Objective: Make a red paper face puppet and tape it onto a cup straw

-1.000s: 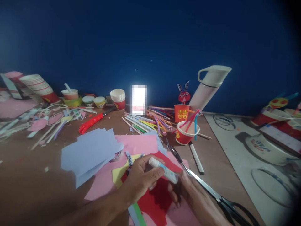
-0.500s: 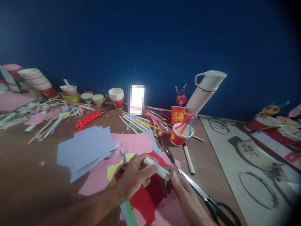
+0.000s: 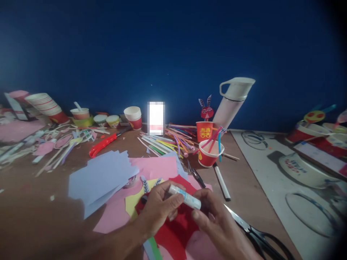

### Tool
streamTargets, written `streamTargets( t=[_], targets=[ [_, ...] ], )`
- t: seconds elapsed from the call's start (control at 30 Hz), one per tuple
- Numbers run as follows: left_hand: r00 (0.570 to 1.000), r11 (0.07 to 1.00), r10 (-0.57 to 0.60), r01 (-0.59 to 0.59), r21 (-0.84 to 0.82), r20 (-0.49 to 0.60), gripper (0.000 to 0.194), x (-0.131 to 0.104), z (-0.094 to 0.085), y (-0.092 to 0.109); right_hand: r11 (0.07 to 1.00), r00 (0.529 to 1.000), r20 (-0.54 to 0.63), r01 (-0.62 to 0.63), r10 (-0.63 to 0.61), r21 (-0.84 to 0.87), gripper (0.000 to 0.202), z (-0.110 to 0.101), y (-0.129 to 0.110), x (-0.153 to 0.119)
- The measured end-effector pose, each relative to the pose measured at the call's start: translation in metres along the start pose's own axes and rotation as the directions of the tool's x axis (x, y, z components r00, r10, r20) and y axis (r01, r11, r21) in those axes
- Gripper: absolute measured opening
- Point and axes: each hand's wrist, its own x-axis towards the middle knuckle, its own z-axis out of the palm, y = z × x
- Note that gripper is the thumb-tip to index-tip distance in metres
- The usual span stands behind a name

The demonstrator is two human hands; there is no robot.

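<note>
Okay, left hand [image 3: 157,209] clamped on glue stick [image 3: 191,201], axis slanting lower-right; I had right hand [image 3: 223,220] beside that end, fingers parted.

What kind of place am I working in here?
Probably a craft table: your left hand holds a glue stick over cut red paper, with scissors by your right hand and colorful straws or sticks beyond.

Yellow double-happiness sign "囍" [image 3: 205,133] on the red paper cup [image 3: 200,126].
</note>
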Motion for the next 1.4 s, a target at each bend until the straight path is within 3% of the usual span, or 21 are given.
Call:
streamTargets(
  t=[0.07,0.13,0.3,0.37,0.5,0.57,0.63,0.73,0.8,0.9,1.03,1.4],
  targets=[
    [1.0,0.999,-0.015,0.015,0.032,0.002,0.021,-0.001,0.002,0.001,0.986,0.988,0.094,-0.133,0.123,0.102,0.041,0.0,-0.003,0.001],
    [1.0,0.998,-0.02,0.02,0.065,-0.001,0.025,-0.002,0.004,0.002,0.976,0.977,0.116,-0.19,0.177,0.108,0.05,0.0,-0.005,0.001],
    [1.0,0.999,-0.028,0.029,0.042,-0.013,0.026,-0.002,0.005,0.001,0.982,0.997,-0.052,0.04,-0.051,-0.186,0.035,0.0,-0.001,-0.001],
    [1.0,0.999,-0.028,0.028,0.034,-0.001,0.026,-0.002,0.004,0.0,0.975,0.994,-0.078,0.061,-0.08,-0.215,0.028,-0.001,-0.001,-0.002],
    [0.999,0.997,-0.05,0.049,0.06,0.012,0.027,-0.002,0.005,-0.002,0.994,0.999,0.054,-0.011,0.005,0.11,0.027,-0.002,-0.004,-0.002],
    [0.996,0.994,-0.086,0.084,0.067,0.027,0.029,-0.003,0.007,-0.002,0.984,0.994,0.112,-0.025,0.005,0.174,0.029,-0.003,-0.006,-0.001],
    [0.994,0.994,-0.106,0.104,0.026,0.041,0.03,-0.003,0.008,0.0,0.996,0.996,0.09,-0.008,0.0,0.091,0.029,-0.004,-0.005,0.0],
    [0.994,0.986,-0.107,0.103,-0.13,-0.026,0.027,-0.001,0.005,0.005,0.994,0.997,-0.064,0.046,-0.053,-0.099,0.023,-0.008,-0.001,-0.001],
    [0.984,0.969,-0.142,0.116,-0.219,-0.107,0.024,0.001,0.004,0.01,0.969,0.976,-0.149,0.125,-0.158,-0.213,0.018,-0.009,0.001,-0.003],
    [0.961,0.955,-0.214,0.169,-0.243,-0.175,0.018,0.003,0.005,0.016,0.886,0.924,-0.132,0.292,-0.358,-0.36,0.015,-0.007,0.003,-0.005],
    [0.95,0.969,-0.215,0.178,-0.171,-0.227,0.019,0.001,0.009,0.016,0.784,0.875,-0.079,0.383,-0.477,-0.489,0.014,-0.003,0.003,-0.006],
    [0.981,0.981,-0.067,0.098,0.169,-0.18,0.035,-0.006,0.008,0.005,0.64,0.867,-0.007,0.363,-0.499,-0.677,0.019,0.002,0.012,-0.001]
  ],
)
